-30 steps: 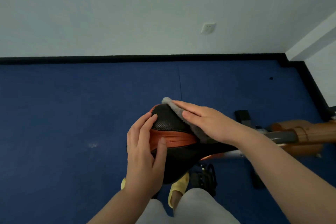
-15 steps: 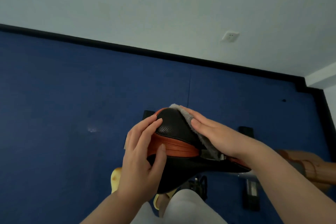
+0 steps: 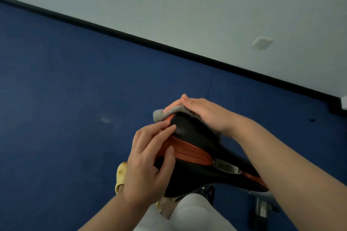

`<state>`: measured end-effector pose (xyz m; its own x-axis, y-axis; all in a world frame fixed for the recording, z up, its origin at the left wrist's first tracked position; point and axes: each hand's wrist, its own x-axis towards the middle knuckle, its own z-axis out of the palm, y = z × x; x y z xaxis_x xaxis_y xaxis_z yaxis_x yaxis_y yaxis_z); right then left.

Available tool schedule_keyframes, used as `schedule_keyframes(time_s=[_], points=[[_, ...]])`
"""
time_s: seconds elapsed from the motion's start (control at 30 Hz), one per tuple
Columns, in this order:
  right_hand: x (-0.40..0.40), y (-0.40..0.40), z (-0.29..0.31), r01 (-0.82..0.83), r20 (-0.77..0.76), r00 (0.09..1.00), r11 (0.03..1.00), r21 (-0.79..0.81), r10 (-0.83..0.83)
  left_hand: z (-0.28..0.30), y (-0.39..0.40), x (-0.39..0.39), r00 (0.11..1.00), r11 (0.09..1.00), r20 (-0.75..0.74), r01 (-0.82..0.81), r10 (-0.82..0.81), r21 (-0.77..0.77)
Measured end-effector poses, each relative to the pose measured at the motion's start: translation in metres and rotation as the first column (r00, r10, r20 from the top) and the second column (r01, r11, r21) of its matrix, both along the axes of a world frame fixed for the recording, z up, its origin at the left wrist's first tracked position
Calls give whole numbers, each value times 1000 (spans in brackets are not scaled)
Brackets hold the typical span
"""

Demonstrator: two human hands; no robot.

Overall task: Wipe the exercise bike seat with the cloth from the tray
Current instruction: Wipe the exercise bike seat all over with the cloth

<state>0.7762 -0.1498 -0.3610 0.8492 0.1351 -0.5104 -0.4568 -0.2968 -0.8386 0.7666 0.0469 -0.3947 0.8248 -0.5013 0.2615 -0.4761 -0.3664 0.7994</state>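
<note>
right hand (image 3: 202, 112) flat, fingers straight, pressing grey cloth (image 3: 165, 113) onto far end of bike seat (image 3: 189, 131), left hand (image 3: 148, 159) curled round seat's near side, thumb on orange stripe (image 3: 189, 153), blue floor (image 3: 75, 99) below, yellow slipper (image 3: 121, 176) under seat, wall socket (image 3: 262, 42) upper right

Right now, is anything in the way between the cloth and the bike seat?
Nothing visible. The right hand presses the grey cloth flat against the far edge of the seat; the left hand grips the near side, not under the cloth.
</note>
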Motion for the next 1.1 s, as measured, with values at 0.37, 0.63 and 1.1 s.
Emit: schedule_keyframes(time_s=[0.37, 0.63, 1.1], points=[[13, 6, -6, -88, 95, 991, 992, -88, 96, -4, 3, -9, 996, 999, 80, -21, 23, -26], [-8, -9, -2, 25, 92, 996, 997, -75, -19, -3, 4, -9, 997, 1000, 80, -6, 8, -25], [5, 9, -4, -26, 164, 984, 967, -254, 70, -4, 0, -11, 995, 998, 84, -54, 57, -46]])
